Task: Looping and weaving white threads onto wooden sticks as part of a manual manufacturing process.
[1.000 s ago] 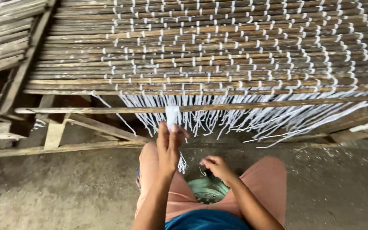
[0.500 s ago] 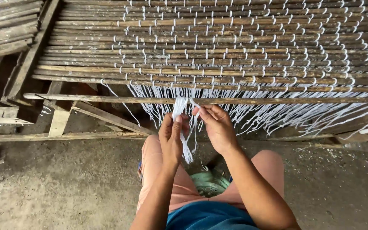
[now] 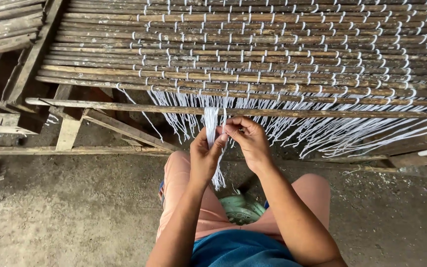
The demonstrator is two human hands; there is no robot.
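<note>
Both hands up at the front edge of the stick mat point(image 3: 253, 54), working one bundle of white strings point(image 3: 210, 123); left hand point(image 3: 204, 159) closed around the bundle, fingers wrapped, strands running up out of the fist to the mat edge and down below it in a frayed tail near the knee; right hand point(image 3: 247, 141) just beside it, fingertips pinched on a strand next to the left thumb; exactly which strand, and whether it belongs to the same bundle, can't tell, fingers cover it.

Bundle hangs just under the wooden crossbar point(image 3: 124, 107), among the fringe of loose white strings point(image 3: 342, 133) along the mat's edge; fringe tangled on the right, single strands not separable there.

Mat cut off at top and right of frame; frame timbers at left only partly in view, dark gap beneath them unreadable.

Green round object point(image 3: 240, 210) on the floor between the knees, mostly hidden by the forearms; kind unclear; concrete floor point(image 3: 65, 212) below; person seen only as arms, pink shorts, blue top edge.
</note>
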